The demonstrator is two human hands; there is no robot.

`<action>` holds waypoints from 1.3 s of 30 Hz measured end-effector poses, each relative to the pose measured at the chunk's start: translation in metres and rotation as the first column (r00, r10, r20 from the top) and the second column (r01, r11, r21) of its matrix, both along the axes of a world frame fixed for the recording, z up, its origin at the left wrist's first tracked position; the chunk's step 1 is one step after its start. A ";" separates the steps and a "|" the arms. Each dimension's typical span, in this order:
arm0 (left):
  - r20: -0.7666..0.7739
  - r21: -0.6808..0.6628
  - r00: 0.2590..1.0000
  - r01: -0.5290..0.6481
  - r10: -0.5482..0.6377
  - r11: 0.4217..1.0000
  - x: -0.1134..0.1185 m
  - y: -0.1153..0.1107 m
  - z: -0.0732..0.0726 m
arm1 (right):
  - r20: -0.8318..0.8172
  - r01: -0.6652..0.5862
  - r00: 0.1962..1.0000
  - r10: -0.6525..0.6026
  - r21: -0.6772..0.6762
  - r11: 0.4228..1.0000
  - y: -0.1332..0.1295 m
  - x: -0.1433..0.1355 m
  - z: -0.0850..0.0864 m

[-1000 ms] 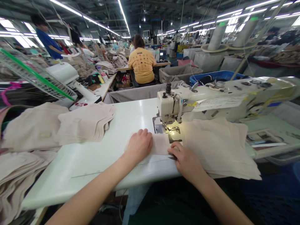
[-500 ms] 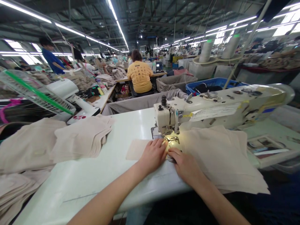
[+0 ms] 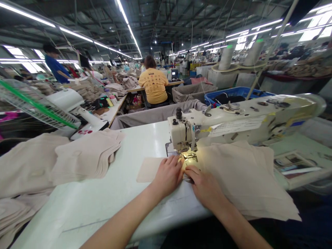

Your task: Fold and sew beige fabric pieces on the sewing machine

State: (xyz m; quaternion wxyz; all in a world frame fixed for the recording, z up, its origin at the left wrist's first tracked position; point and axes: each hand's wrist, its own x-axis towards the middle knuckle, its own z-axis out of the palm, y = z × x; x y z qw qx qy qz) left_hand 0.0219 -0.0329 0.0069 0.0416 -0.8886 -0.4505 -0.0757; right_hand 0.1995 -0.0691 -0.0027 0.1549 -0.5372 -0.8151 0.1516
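A small beige fabric piece (image 3: 148,169) lies flat on the sewing table, its right end running under the head of a sewing machine (image 3: 178,133). My left hand (image 3: 168,174) presses on this piece, fingers together and bent, tips close to the lit presser foot (image 3: 190,156). Just to the right, my right hand (image 3: 203,183) is closed, its thumb and forefinger pinching at the fabric's near edge in front of the foot. The fingertips of both hands almost meet, and they hide the edge there. Larger beige fabric panels (image 3: 241,173) lie stacked beside my right forearm.
Stacks of cut beige pieces (image 3: 83,155) lie on the left of the table (image 3: 103,200). A white fan with a green-rimmed guard (image 3: 64,100) stands behind them. Thread cones (image 3: 226,58) and a blue basket (image 3: 233,92) are beyond the machine. A person in yellow (image 3: 153,84) sits ahead.
The view has shifted slightly. Both hands stay at the presser foot in nearly the same pose, and the small fabric piece shows little movement.
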 end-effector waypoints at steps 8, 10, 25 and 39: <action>0.001 0.025 1.000 0.031 -0.031 0.999 -0.003 0.005 -0.002 | 0.018 0.003 1.000 -0.003 -0.017 1.000 0.003 -0.001 0.005; 0.004 0.034 0.999 0.038 -0.038 0.999 -0.004 0.004 -0.004 | 0.026 0.004 1.000 -0.003 -0.020 1.000 0.004 -0.001 0.007; 0.129 -0.023 0.968 0.218 -0.213 0.976 -0.013 -0.014 -0.003 | 0.111 -0.009 0.994 0.018 -0.077 0.997 -0.004 0.000 0.011; 0.149 0.022 0.967 0.207 -0.208 0.978 -0.019 0.039 0.001 | 0.043 0.026 0.999 -0.025 -0.022 0.999 0.019 -0.008 0.015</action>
